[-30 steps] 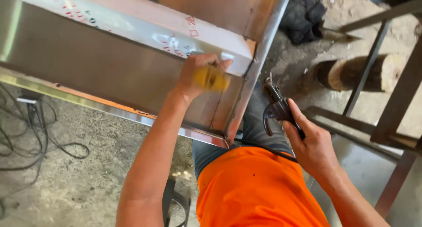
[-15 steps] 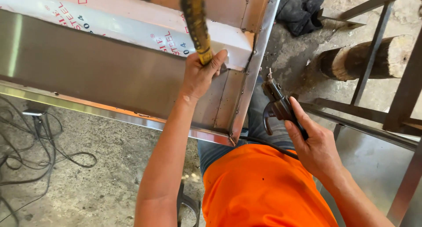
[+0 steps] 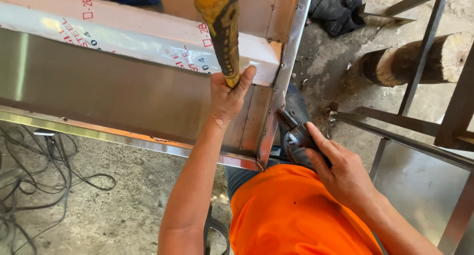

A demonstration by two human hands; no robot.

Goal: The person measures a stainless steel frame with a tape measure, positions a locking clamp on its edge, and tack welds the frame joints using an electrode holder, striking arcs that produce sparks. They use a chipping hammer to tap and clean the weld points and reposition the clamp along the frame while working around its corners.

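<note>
Head view: steel trough (image 3: 123,97), tape measure (image 3: 222,32)

Left hand (image 3: 228,98) raised with arm outstretched, fingers curled closed above the orange shirt (image 3: 296,215); right hand (image 3: 340,171) clenched beside it, wrist bent.

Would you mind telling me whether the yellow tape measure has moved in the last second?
Yes. The yellow tape measure, gripped by the left hand, now extends up across the steel panel's film-covered fold; earlier it sat bunched in the fist.
</note>
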